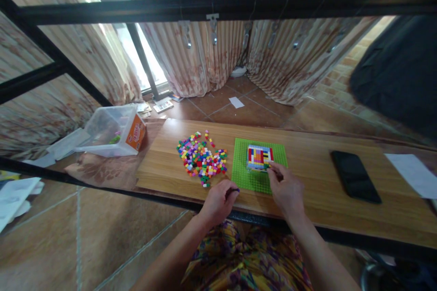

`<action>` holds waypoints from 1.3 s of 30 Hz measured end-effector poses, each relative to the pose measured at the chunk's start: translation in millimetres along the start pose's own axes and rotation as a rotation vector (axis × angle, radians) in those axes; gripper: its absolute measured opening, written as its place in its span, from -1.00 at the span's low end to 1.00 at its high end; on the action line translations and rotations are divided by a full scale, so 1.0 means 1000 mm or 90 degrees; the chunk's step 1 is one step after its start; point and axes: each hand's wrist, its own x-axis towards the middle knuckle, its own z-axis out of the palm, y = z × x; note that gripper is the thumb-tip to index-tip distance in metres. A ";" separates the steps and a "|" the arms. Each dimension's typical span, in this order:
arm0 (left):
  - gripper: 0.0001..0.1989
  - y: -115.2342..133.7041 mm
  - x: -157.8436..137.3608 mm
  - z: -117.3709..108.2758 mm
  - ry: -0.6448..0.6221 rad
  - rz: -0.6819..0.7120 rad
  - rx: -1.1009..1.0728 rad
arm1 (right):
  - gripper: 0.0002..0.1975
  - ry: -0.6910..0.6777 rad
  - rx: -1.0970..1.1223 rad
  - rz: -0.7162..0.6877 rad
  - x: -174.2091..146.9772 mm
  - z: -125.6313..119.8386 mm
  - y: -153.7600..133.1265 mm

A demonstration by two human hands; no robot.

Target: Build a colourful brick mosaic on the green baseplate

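Note:
A green studded baseplate (pixel 239 163) lies on the wooden table and carries a low block built of toy bricks (pixel 260 157), multicoloured on top with pale sides. My right hand (pixel 287 188) reaches over the plate, thumb and fingers closed at the block's front right corner; what they pinch there is hidden. Nearer the table's front edge, left of the plate, my left hand (pixel 220 200) is closed with a small dark blue or purple toy brick (pixel 238 190) at its fingertips. Loose toy bricks (pixel 203 159) of many colours lie in a spread-out pile left of the baseplate.
A clear plastic box (pixel 112 132) with an orange label stands left of the table top. To the right lie a black phone (pixel 355 176) and a white paper (pixel 413 170). A dark metal bar (pixel 232 7) with hanging clips crosses ahead, before striped curtains (pixel 191 59).

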 end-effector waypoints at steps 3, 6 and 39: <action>-0.89 0.000 0.000 0.000 -0.001 -0.002 -0.002 | -0.58 0.020 0.004 0.026 0.002 -0.002 -0.002; -0.90 -0.001 0.000 0.001 -0.002 0.000 0.000 | -0.55 0.060 -0.018 0.041 0.006 -0.001 -0.003; -0.69 -0.003 0.003 0.003 0.043 -0.079 -0.186 | -0.64 -0.205 0.232 0.071 -0.045 0.009 -0.042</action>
